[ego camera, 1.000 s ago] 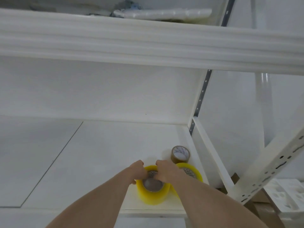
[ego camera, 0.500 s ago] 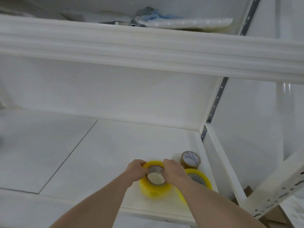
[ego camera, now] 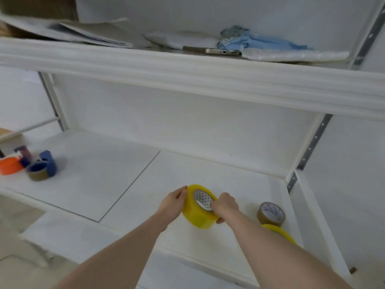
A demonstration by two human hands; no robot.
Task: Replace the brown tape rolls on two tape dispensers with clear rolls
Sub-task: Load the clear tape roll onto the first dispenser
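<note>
A thick yellowish clear tape roll [ego camera: 198, 213] is held tilted above the white shelf [ego camera: 129, 176]. My left hand [ego camera: 171, 202] grips its left rim, and my right hand [ego camera: 224, 206] grips its right side with fingers at the core. A small brown tape roll [ego camera: 270, 213] stands on the shelf at the right. Just below it, a second yellowish clear roll [ego camera: 280, 232] is partly hidden behind my right forearm. At the far left, a blue tape dispenser [ego camera: 46, 163] carries a brown roll [ego camera: 38, 173], beside an orange dispenser [ego camera: 10, 164].
The upper shelf's thick front edge [ego camera: 208, 71] overhangs the work area; on it lie a phone [ego camera: 220, 51], papers and plastic bags. A perforated upright [ego camera: 310, 147] and white side rail bound the shelf on the right.
Both hands have lifted the clear roll off the shelf and carried it left, away from the other two rolls. The view has swung left and up, showing the dispensers.
</note>
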